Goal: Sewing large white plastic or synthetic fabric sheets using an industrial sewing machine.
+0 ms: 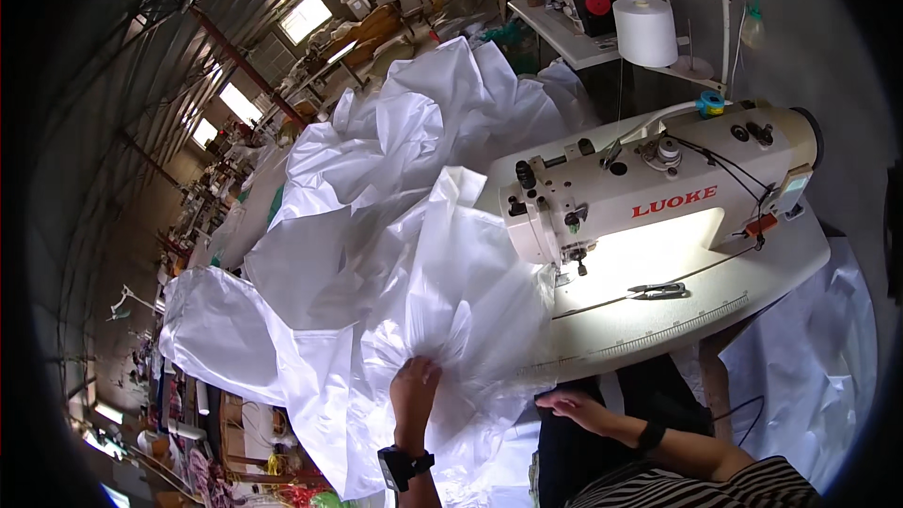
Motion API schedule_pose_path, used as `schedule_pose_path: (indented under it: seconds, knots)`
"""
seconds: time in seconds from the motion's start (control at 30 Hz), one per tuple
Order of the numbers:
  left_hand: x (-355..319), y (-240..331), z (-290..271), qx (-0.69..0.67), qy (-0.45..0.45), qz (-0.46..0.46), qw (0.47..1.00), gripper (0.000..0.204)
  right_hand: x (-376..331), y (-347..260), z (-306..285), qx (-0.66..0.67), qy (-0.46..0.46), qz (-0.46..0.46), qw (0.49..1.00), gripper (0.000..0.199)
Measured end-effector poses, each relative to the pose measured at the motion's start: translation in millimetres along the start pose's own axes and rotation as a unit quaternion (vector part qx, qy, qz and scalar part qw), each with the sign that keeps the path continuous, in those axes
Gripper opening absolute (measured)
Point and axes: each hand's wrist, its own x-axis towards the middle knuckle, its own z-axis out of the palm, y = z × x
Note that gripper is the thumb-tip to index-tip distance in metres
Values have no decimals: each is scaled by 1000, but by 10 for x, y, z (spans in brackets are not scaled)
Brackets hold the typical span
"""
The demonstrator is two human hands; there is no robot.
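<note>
A large heap of shiny white sheet material (320, 263) spreads over the left of the sewing table, its right part reaching under the needle area of a white sewing machine (649, 179). My left hand (416, 381) is closed on the sheet near its front, with creases fanning out from the fingers. My right hand (576, 408) is over my lap at the front edge of the table, beside the sheet's lower right edge. Its fingers are stretched out and I see nothing held in them. Small thread snips (658, 291) lie on the lit machine bed.
A white thread cone (645, 31) stands behind the machine. More white sheet (800, 348) hangs at the right. Farther back are a side table (564, 33) with a black and red device and piled materials. Colourful scraps (292, 489) lie at the lower left.
</note>
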Motion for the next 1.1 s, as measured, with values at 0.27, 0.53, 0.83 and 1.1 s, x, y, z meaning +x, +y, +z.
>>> schedule_pose_path:
  seconds: [0.27, 0.53, 0.83, 1.1]
  knots:
    - [-384, 57, -215, -202, -132, -126, 962, 22, 491, 151, 181, 35, -285, 195, 938, 21]
    - [-437, 401, -323, -79, -204, -10, 976, 18, 277, 135, -55, -38, -71, -12, 997, 34]
    - [-128, 872, 21, 116, -13, 286, 951, 51, -379, 943, -159, 46, -403, 288, 868, 33]
    - [-8, 275, 347, 122, -56, 205, 970, 66, 127, 791, -208, -172, -66, 7, 983, 61]
